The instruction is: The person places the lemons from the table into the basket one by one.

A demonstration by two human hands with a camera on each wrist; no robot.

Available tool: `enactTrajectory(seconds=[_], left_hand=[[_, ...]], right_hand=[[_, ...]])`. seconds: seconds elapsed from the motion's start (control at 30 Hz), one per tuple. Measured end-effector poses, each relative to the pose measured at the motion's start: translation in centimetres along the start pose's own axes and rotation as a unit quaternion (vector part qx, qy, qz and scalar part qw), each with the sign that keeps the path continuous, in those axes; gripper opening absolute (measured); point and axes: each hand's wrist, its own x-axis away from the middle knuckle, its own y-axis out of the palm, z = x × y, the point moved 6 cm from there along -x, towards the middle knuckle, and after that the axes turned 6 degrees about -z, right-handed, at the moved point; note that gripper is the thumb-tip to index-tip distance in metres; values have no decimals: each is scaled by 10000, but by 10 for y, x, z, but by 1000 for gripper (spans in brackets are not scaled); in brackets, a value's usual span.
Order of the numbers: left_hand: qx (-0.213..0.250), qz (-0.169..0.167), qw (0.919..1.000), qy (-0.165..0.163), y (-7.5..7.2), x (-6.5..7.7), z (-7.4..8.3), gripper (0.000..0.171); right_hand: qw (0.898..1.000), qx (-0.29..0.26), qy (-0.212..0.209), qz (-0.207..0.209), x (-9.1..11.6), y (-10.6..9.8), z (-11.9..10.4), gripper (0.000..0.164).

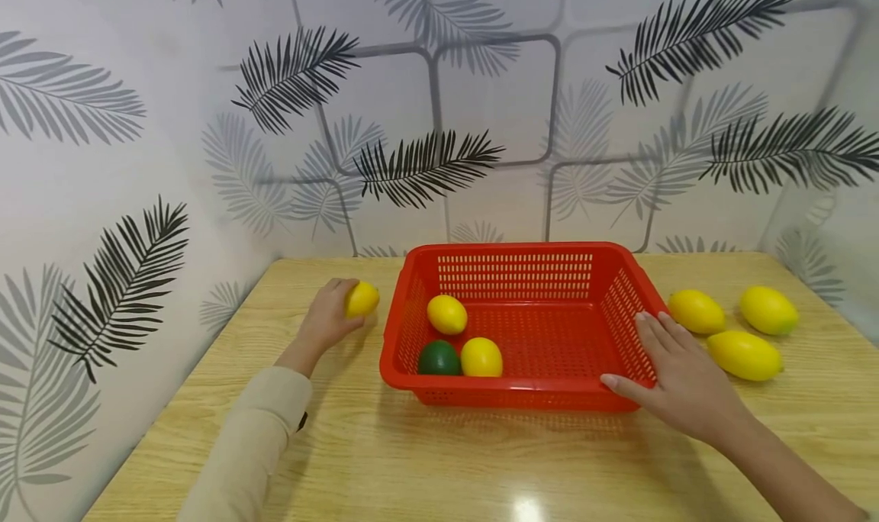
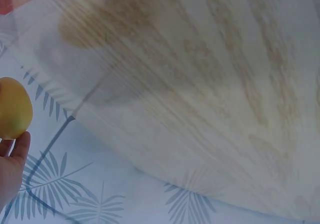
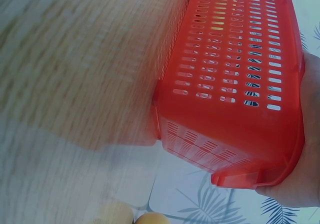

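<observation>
A lemon [image 1: 362,300] is in the left hand [image 1: 326,316], whose curled fingers and thumb grip it; whether it touches the wooden table [image 1: 412,468] cannot be told. Just right of those fingers stands a red plastic basket [image 1: 542,343], holding two yellow fruits [image 1: 447,314] and a dark green fruit [image 1: 439,359]. The right hand [image 1: 687,385] rests on its right rim, fingers extended, thumb spread, grasping nothing. Right of these fingers lie three lemons [image 1: 745,356].
</observation>
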Motion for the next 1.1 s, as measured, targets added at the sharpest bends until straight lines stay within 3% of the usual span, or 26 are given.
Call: enactTrajectory(seconds=[0.83,1.1], left_hand=[[-98,282,9987,418,-33,-3,23,56],[-82,177,9990,392,-40,-8,28,57]], right_hand=[[10000,47,63,-50,-1,0,-1,98],[10000,35,57,-24,-1,0,-1,97]])
